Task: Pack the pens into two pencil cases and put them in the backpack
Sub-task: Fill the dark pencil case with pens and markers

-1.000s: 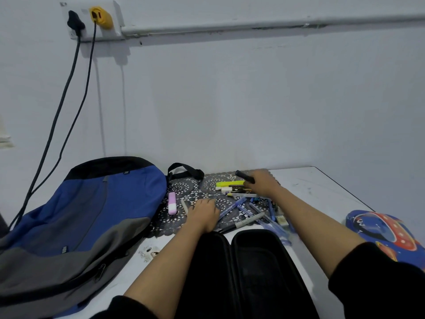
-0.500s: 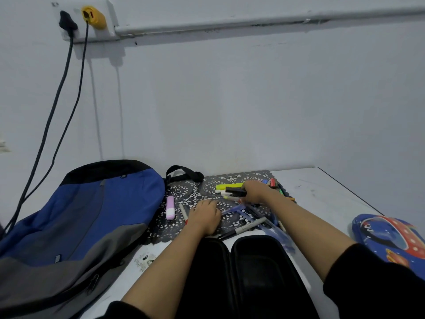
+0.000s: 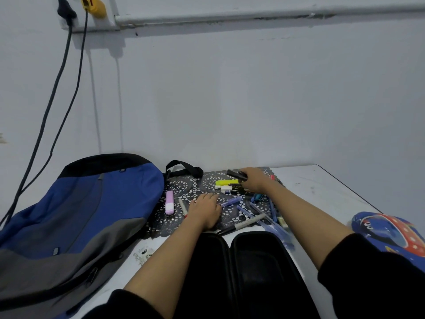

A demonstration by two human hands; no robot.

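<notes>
**Gathering pens for the open case**

The pens [image 3: 232,201] lie loose and crossed over one another on a black lace mat [image 3: 181,187] at the far side of the table [image 3: 322,187], none of them visibly in a case yet. Most are slim blue ones. Among them are a yellow highlighter [image 3: 226,182], a pink highlighter [image 3: 169,202] off to the left, and a grey marker [image 3: 247,223] lying at the mat's near edge.

The right hand [image 3: 256,180] curls its fingers round a black marker [image 3: 235,174] at the back of the mat, just above the yellow highlighter. The left hand [image 3: 204,210] rests knuckles-up on the mat among the pens; I cannot tell whether it grips anything.

The step looks like collecting a handful. It would go best if several pens were lined up parallel before lifting, so they drop lengthwise into the black pencil case [image 3: 259,268], which lies open just in front of the mat. The lace holes may snag clips or caps, so lifting should serve better than dragging.

A second, blue pencil case [image 3: 388,229] with a red design sits closed, as far as I can see, well to the right. The blue and grey backpack [image 3: 87,203] lies flat on the left, touching the mat's edge.
</notes>
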